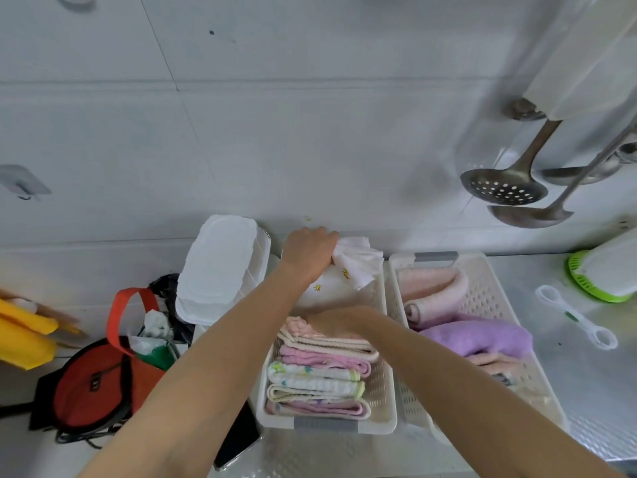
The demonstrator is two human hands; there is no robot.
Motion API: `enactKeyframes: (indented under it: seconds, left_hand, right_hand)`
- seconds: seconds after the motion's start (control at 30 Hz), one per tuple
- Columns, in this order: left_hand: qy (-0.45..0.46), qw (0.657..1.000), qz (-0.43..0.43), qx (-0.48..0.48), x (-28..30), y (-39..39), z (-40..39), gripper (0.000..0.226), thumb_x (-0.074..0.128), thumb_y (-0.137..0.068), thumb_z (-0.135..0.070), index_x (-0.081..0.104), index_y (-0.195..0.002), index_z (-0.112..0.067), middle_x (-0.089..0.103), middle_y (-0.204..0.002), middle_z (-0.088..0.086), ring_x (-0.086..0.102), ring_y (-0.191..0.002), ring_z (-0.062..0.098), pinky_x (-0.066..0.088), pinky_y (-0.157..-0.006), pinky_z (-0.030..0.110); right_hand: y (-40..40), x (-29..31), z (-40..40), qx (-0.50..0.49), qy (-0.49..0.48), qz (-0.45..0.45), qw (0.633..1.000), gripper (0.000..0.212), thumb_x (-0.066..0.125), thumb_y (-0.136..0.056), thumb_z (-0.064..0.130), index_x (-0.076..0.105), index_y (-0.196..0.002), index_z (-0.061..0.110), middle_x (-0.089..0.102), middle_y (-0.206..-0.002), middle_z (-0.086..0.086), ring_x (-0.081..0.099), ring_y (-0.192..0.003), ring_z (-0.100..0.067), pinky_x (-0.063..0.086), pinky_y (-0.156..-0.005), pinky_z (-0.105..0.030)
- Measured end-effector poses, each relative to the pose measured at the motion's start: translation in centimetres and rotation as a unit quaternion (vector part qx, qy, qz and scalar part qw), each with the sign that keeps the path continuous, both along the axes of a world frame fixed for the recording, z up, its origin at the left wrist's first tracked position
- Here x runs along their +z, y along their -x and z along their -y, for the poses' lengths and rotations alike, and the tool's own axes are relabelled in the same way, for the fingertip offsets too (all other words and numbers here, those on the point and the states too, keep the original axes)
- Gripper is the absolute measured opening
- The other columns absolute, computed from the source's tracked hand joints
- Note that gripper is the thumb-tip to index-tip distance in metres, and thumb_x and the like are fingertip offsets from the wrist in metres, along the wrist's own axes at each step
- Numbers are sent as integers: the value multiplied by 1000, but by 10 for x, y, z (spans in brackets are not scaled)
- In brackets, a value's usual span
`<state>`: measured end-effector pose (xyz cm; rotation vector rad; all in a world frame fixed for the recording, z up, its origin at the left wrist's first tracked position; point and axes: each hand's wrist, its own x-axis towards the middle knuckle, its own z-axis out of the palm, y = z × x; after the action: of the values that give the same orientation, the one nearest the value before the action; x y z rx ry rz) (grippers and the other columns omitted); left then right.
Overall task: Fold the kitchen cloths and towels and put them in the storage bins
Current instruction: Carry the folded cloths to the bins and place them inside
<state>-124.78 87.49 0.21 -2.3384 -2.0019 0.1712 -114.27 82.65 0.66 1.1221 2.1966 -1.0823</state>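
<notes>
left hand (310,251): we see it at upper centre, fingers curled round a white cloth (356,265) at the far end of the middle bin (384,401)
right hand (336,320): centre frame, resting on folded cloths (320,377) in that bin; we cannot tell finger state
right bin (489,294): holds pink and purple towels (477,336)
phone (239,439): lower centre, beside the middle bin

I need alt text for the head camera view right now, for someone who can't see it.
The left hand grips a white cloth at the far end of a white storage bin lined with folded cloths, while the right hand presses on the pile. A second bin to the right holds pink and purple towels.
</notes>
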Motion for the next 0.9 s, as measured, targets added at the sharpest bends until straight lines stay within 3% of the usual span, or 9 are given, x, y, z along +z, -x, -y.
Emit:
enactKeyframes:
  seconds: [0.07, 0.13, 0.17, 0.23, 0.3, 0.43, 0.63, 0.73, 0.9]
  left_hand:
    - [20, 998, 64, -1, 5, 7, -1, 29, 51, -92, -34, 53, -113, -15, 59, -108, 5, 58, -100, 29, 35, -69, 32]
    - [39, 991, 125, -16, 8, 16, 0, 33, 56, -88, -42, 56, -108, -16, 61, -106, 2, 57, -101, 27, 37, -75, 33]
    - [40, 988, 145, -18, 10, 20, 2, 35, 57, -86, -45, 57, -108, -18, 61, -107, 0, 56, -102, 25, 36, -79, 34]
    - [29, 982, 188, -3, 13, 26, 7, 38, 60, -84, -49, 59, -113, -24, 63, -110, -4, 55, -106, 22, 33, -85, 35]
    - [25, 978, 207, 11, 16, 27, 13, 39, 61, -84, -50, 59, -114, -26, 64, -111, -7, 56, -106, 20, 31, -87, 35]
    - [14, 983, 184, 22, 20, 22, 26, 38, 58, -87, -46, 58, -120, -26, 63, -118, -8, 54, -110, 19, 33, -92, 36]
    - [18, 985, 171, 16, 25, 18, 42, 34, 55, -92, -31, 54, -125, -20, 59, -125, -3, 53, -115, 22, 38, -94, 36]
    - [15, 987, 161, 14, 26, 17, 48, 33, 54, -93, -27, 54, -124, -18, 60, -124, 1, 53, -115, 24, 40, -96, 38]
    - [9, 990, 143, 4, 23, 19, 58, 36, 47, -96, -23, 48, -131, -16, 55, -125, 5, 49, -113, 27, 40, -93, 38]
  right_hand:
    - [2, -7, -6, 4, -37, 21, 999, 46, 18, -103, 41, 47, -136, 26, 56, -120, 0, 48, -111, -18, 36, -92, -28]
    - [-7, -1, -5, -3, -90, -6, 996, 42, 23, -102, 46, 60, -114, 31, 61, -107, -5, 53, -104, -21, 40, -83, -29]
    - [-14, 6, -4, 1, -106, -26, 994, 40, 27, -100, 48, 58, -119, 30, 62, -112, -6, 55, -108, -24, 40, -86, -30]
    - [-28, 18, 7, 47, -107, -54, 992, 55, 39, -94, 56, 34, -144, 32, 50, -138, -6, 47, -125, -25, 36, -101, -34]
    - [-39, 17, 25, 55, -80, -55, 994, 91, 51, -81, 69, 6, -150, 32, 25, -156, -3, 26, -141, -24, 23, -115, -41]
    - [-42, -3, 62, 121, -181, 13, 976, 131, 59, -58, 83, -17, -149, 26, -2, -160, -6, 3, -146, -31, 6, -117, -54]
    - [-51, -2, 32, 157, -252, 12, 955, 116, 68, -73, 59, -10, -150, 21, 11, -158, -7, 14, -144, -27, 9, -119, -44]
    - [-54, -13, 30, 144, -351, 1, 925, 98, 63, -81, 47, 4, -151, 15, 19, -156, -9, 16, -144, -27, 15, -117, -41]
    - [-57, -22, 54, 95, -360, 12, 928, 90, 54, -88, 49, -2, -152, 18, 6, -159, -10, 5, -146, -30, 7, -119, -45]
